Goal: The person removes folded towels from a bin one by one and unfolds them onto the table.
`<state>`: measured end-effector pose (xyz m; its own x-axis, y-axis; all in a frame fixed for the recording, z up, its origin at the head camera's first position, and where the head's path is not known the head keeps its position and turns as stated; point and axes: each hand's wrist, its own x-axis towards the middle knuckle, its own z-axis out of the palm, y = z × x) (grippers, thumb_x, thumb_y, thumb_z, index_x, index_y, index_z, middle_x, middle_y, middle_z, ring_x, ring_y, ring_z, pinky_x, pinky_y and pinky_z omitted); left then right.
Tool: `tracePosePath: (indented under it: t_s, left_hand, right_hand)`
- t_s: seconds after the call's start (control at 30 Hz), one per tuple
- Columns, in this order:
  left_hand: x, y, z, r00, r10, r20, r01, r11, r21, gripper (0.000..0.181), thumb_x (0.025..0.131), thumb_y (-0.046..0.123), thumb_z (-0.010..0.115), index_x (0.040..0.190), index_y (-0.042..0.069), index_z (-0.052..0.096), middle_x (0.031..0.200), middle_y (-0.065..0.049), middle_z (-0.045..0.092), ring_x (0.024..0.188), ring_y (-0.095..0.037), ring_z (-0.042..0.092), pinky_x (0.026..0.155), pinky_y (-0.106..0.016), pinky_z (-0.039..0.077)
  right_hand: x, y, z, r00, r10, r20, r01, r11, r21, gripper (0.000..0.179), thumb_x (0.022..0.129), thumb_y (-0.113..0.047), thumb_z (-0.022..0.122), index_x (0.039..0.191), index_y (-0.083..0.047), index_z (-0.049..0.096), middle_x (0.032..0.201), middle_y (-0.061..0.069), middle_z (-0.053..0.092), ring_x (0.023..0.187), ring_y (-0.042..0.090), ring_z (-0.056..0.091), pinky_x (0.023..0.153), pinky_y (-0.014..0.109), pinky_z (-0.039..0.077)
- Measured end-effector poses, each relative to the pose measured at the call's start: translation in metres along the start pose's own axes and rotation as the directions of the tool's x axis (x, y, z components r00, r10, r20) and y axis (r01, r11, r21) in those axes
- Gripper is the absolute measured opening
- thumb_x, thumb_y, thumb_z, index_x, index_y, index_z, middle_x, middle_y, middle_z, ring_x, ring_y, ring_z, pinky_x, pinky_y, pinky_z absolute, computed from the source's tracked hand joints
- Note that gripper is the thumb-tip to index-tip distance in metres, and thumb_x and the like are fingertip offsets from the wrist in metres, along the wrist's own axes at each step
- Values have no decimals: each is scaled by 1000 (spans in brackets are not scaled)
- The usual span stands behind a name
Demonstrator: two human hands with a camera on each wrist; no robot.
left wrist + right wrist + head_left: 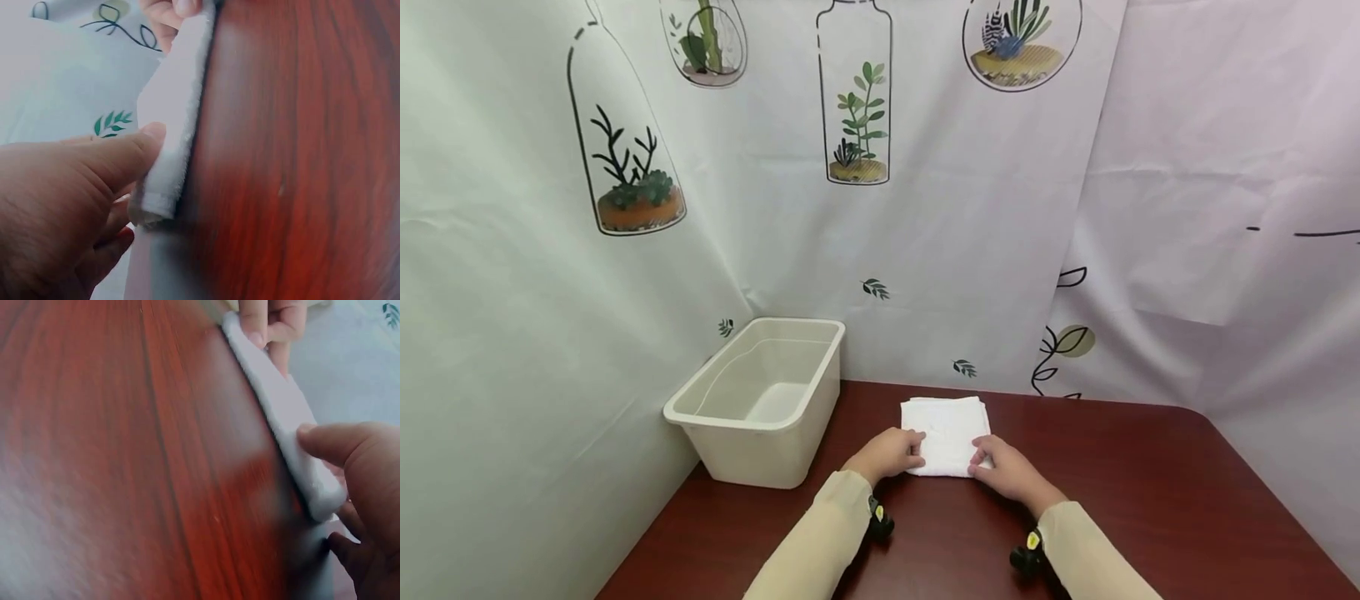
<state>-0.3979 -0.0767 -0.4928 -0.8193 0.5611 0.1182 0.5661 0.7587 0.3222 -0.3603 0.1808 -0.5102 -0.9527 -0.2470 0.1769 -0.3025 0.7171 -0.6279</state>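
Note:
A white folded towel [951, 425] lies flat on the dark red table, its layers stacked in a neat near-square. My left hand [886, 454] grips its left side; in the left wrist view the thumb [147, 140] presses on top and the other fingers curl at the side edge. On the opposite side my right hand [1011, 473] holds the towel the same way, with its thumb [319, 439] on the upper face in the right wrist view. The undersides of the fingers are partly hidden by the towel.
A cream plastic bin [748, 454] stands at the table's left, its inside bare. The wooden tabletop [1135, 483] stretches out to the right. Behind the table hangs a white curtain [955, 250] printed with plants in jars.

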Motion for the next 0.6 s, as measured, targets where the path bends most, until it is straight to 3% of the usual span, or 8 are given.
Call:
tracePosePath:
  t_s: [0.03,0.17,0.3,0.4,0.47,0.6]
  left_hand:
    - [-1,1,0,1000,-2,-8,2,1000,-2,33,91,23,77,69,21,54,122,-5,72,60,-6,42,63,-20,41]
    - [-5,4,1,1000,-1,-8,1,999,-36,15,91,22,77,82,16,66,83,4,67,60,-4,41,65,-20,41]
    - [-6,6,0,999,-28,-25,26,997,-76,15,91,19,77,103,9,74,69,10,59,61,-6,46,66,-22,45]
    - [-2,11,-1,991,-93,-100,88,995,-55,16,94,20,72,106,10,75,83,5,70,76,-11,62,75,-28,52]
    - [4,18,-1,977,-154,-147,154,988,-13,21,98,21,66,113,10,74,106,-1,74,98,-17,68,89,-34,54]
    - [19,33,7,957,-223,-188,246,963,112,41,103,23,55,139,4,59,145,-13,56,137,-27,50,111,-43,41]
  right_hand:
    - [-1,-1,1,1000,4,-7,-4,1000,-1,18,89,-17,77,82,-18,61,129,10,63,123,33,57,107,55,42]
    - [-7,-4,6,999,35,-38,-35,999,-6,18,89,-18,77,81,-18,61,129,10,62,122,32,57,106,54,43]
    - [-7,-7,13,992,29,-123,-31,999,-20,16,90,-17,75,81,-19,63,120,7,65,112,27,60,100,50,48]
    - [0,-12,14,976,10,-216,-16,999,-28,7,92,-17,73,89,-16,67,112,7,66,105,26,61,95,49,50]
    - [11,-19,13,969,1,-247,-13,999,-49,9,93,-17,70,100,-13,70,113,9,67,106,28,62,94,50,50]
    - [36,-31,13,981,-26,-192,-3,989,-149,32,98,-19,64,126,-5,66,130,16,64,124,33,59,103,53,46]
